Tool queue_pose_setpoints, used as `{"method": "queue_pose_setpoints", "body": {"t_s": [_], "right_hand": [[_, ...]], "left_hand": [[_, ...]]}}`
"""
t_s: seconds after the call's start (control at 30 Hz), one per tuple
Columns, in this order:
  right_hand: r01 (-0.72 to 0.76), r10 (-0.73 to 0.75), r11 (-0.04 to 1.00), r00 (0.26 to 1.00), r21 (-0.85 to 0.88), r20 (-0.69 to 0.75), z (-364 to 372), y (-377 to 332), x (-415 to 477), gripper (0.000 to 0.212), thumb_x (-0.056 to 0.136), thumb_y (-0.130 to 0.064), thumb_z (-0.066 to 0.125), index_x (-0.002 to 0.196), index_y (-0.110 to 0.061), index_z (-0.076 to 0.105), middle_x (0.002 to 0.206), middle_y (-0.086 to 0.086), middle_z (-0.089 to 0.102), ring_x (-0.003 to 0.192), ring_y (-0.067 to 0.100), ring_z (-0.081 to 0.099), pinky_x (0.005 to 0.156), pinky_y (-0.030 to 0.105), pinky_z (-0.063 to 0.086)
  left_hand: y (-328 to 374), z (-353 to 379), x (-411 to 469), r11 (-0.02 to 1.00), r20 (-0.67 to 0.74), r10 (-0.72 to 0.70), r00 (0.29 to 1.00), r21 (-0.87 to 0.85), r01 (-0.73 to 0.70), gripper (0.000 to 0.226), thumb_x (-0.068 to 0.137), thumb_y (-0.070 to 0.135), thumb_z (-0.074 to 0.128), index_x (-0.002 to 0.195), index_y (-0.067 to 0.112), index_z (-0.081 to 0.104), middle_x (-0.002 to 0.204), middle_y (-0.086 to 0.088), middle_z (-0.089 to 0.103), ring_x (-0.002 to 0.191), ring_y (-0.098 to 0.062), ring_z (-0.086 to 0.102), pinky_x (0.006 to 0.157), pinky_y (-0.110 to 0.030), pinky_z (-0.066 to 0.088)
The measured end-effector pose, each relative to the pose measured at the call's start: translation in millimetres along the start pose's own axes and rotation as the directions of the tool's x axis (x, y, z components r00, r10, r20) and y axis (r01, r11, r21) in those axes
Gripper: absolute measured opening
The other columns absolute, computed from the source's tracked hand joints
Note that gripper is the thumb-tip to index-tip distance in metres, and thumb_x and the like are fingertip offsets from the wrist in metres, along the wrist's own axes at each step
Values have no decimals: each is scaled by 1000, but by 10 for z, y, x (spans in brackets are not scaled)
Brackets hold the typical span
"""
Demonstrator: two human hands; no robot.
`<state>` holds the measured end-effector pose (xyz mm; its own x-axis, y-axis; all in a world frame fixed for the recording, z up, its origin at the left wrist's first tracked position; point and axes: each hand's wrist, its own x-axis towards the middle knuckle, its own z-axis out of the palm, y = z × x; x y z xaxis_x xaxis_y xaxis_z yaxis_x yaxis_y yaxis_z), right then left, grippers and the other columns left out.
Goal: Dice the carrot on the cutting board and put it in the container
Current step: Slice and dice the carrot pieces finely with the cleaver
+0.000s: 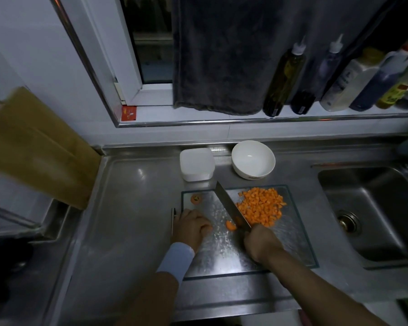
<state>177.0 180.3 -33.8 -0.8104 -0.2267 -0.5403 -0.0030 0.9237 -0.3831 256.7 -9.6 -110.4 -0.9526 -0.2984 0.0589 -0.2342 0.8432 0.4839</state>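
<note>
Stainless steel counter [137,208] runs under a window ledge, and a glass cutting board [292,243] lies flat on it in front of the person. On the board, a half-round carrot piece [230,225] sits just beyond the left fingertips, a little apart from them, against the near part of the knife [231,205] blade. The right hand [260,242] is clenched round the knife's handle, which is hidden inside the fist. The blade slants away from those knuckles toward the far left, its edge down on the board.

The left hand [191,225] rests knuckles up at the board's left edge, fingers curled under. Whether they pinch anything cannot be told. A pale blue cuff [176,258] circles that wrist.

On the outer side of the blade, just past the right knuckles, the diced carrot [260,205] is heaped in a loose pile on the board. A round carrot end [196,198] lies alone beyond the left fingers, near the board's far left corner.

Farther out from both hands, off the board, a white square container [196,164] and a white bowl [253,159] stand side by side on the counter. A sink [372,208] is set in well outside the right hand. On the ledge behind, bottles [284,76] stand in a row beside a hanging dark towel [222,55].
</note>
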Motion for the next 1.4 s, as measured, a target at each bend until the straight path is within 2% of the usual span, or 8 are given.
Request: {"method": "queue_pose_setpoints", "body": {"t_s": [0.1,0.23,0.4,0.63,0.87,0.97,1.13,1.4], "right_hand": [[1,-1,1000,1000,-7,-2,10,9,10,28,99,-27,48,112,-5,61,115,16,67,108,29,63,89,33,48],[33,-33,999,999,-18,-8,11,29,28,29,100,-23,47,116,-3,59,118,17,66,112,29,61,88,29,45],[49,-49,999,999,12,0,6,66,68,30,98,-25,49,113,-2,62,117,19,66,111,32,61,87,31,46],[73,-73,997,997,15,29,12,162,125,31,98,-28,48,108,-4,63,113,17,68,107,30,63,85,30,46],[108,-107,994,993,-5,58,6,195,142,25,97,-24,47,107,-6,63,110,15,68,101,27,64,77,27,45],[126,-125,992,990,-10,67,-24,193,125,27,98,-26,47,106,-6,63,110,16,68,103,29,64,80,29,46],[142,-142,990,987,-2,76,-37,187,126,29,98,-30,49,106,-7,63,108,14,68,100,27,64,80,29,47],[185,-181,982,981,-49,73,-41,169,80,28,99,-25,47,103,-6,65,108,15,69,101,28,64,79,28,46]], "left_hand": [[164,46,59,997,44,-4,999,75,0,12,84,40,61,87,37,72,92,16,65,91,-14,52,78,-23,20],[520,85,156,908,21,-264,964,-333,255,9,89,25,60,92,28,68,90,13,60,85,-7,53,72,-9,34],[787,245,256,750,129,-476,870,-457,478,10,87,17,63,92,13,72,92,0,70,83,-10,59,72,-15,39],[775,315,91,665,176,-573,800,-471,580,15,87,32,64,85,17,66,78,3,65,77,-13,56,70,-18,35],[655,284,51,679,261,-483,836,-491,546,13,84,38,68,82,25,67,73,8,66,73,-12,62,73,-29,54],[643,258,4,795,156,-440,884,-390,465,16,80,37,72,81,24,63,76,9,63,72,-6,53,67,-3,38],[646,270,-61,935,114,-256,960,-222,276,16,82,23,68,95,30,63,103,14,50,85,1,37,72,-7,27],[727,320,-33,916,45,-283,958,-284,284,11,75,30,74,79,34,64,93,20,56,85,-1,53,77,-11,37]]}}
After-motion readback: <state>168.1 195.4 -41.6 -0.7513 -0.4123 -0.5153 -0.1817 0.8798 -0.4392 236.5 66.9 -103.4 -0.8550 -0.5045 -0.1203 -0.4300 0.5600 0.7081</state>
